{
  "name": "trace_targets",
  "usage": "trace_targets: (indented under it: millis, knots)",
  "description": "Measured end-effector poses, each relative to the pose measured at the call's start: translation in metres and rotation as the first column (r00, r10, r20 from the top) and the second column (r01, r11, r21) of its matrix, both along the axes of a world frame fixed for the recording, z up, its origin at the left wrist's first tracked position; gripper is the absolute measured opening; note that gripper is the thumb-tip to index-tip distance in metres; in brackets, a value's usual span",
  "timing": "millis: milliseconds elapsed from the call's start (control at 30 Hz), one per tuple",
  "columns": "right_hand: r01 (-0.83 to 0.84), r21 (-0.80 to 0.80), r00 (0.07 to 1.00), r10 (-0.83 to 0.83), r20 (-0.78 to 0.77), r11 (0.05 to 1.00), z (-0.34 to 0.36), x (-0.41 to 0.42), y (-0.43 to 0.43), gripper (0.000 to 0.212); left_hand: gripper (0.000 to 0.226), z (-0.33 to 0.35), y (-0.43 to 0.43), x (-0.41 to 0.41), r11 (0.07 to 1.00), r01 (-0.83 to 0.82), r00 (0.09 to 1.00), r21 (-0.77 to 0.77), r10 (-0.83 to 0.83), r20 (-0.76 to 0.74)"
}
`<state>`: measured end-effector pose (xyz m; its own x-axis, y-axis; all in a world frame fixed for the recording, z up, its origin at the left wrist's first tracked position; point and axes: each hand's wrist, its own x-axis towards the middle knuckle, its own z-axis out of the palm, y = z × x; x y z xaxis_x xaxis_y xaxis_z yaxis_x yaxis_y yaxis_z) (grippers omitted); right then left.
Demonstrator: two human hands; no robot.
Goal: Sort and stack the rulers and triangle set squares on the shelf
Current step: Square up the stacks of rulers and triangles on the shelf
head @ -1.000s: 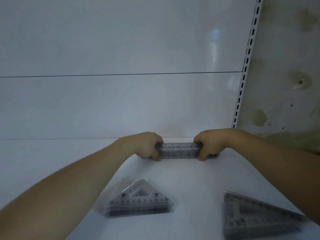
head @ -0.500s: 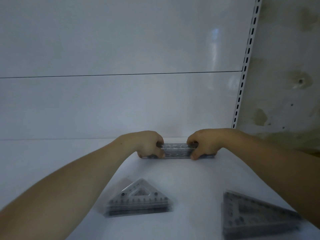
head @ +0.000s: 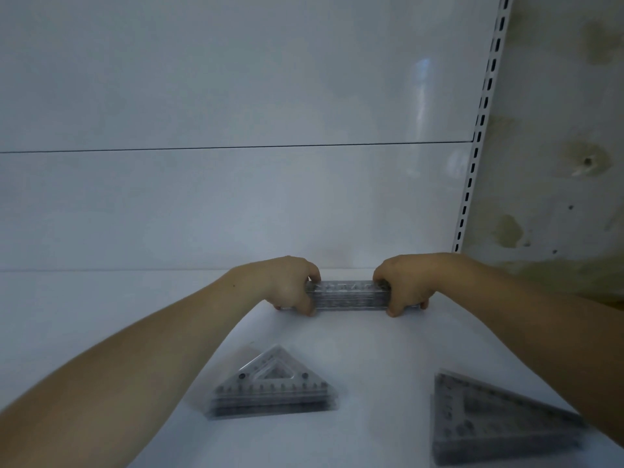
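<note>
A stack of rulers (head: 349,295) is held at the back of the shelf (head: 371,349), near the rear panel, with its long axis set left to right along that panel. It is made of clear grey plastic, with dark scale marks on the front edge. Its left end is clasped by the left grip (head: 290,285), fingers curled over the top, and its right end likewise by the right grip (head: 405,282).

One head camera only, looking forward and slightly down over the white shelf (head: 371,346) toward its back edge and back panel (head: 236,204). It sits close. The slotted upright (head: 472,170) marks the right back corner.
</note>
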<state>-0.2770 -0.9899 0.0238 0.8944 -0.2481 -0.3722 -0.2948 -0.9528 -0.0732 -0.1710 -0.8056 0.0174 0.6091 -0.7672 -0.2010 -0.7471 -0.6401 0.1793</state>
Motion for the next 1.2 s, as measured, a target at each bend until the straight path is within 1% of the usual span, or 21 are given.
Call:
trace_targets:
  millis: [100,233,367,500,600,767,867,967,1000,1100,1200]
  knots:
    - [0.0,0.004,1.0,0.0,0.012,1.0,0.0,0.0,-0.001,0.041,0.058,-0.003,0.0,0.0,0.998,-0.008,0.999,0.064,0.005,0.039]
    - [-0.062,-0.082,0.998,0.064,0.022,0.995,-0.003,0.003,-0.001,0.039,0.059,-0.003,-0.005,0.001,1.0,-0.002,0.999,0.002,0.002,0.039]
    - [-0.078,-0.088,0.996,0.081,0.034,0.993,-0.003,0.005,-0.002,0.033,0.059,-0.004,-0.005,0.001,1.0,0.017,0.998,-0.002,-0.017,0.063]
    - [-0.078,-0.067,0.994,0.083,0.065,0.995,-0.005,0.003,-0.007,0.033,0.046,-0.006,-0.006,0.003,0.997,0.069,0.992,0.041,-0.073,0.104]
    - [-0.062,-0.024,0.996,0.063,0.057,0.998,-0.009,0.005,-0.011,0.03,0.038,-0.008,-0.007,0.005,0.996,0.075,0.993,0.039,-0.078,0.091]
    - [-0.087,-0.051,0.995,0.089,0.041,0.995,-0.006,0.005,-0.009,0.027,0.035,-0.011,-0.007,0.007,0.996,0.088,0.991,0.024,-0.09,0.102]
    - [-0.107,-0.069,0.992,0.111,0.061,0.992,-0.005,0.002,-0.01,0.031,0.037,-0.009,-0.006,0.009,0.997,0.071,0.995,0.019,-0.073,0.072]
    - [-0.067,-0.012,0.996,0.068,0.066,0.998,-0.001,0.003,-0.01,0.046,0.05,-0.004,-0.006,0.009,0.999,0.047,0.999,0.025,-0.047,0.015]
    - [-0.063,-0.005,0.996,0.063,0.055,0.998,0.0,0.004,-0.01,0.046,0.053,-0.003,-0.006,0.009,0.999,0.042,0.999,0.033,-0.043,0.008]
    - [-0.098,-0.04,0.993,0.1,0.055,0.994,0.0,0.008,-0.011,0.03,0.05,-0.002,-0.008,0.009,0.998,0.052,0.998,0.032,-0.053,0.027]
    - [-0.096,-0.037,0.993,0.098,0.068,0.995,-0.001,0.008,-0.012,0.025,0.05,0.001,-0.008,0.006,0.999,0.039,0.999,0.028,-0.039,0.006]
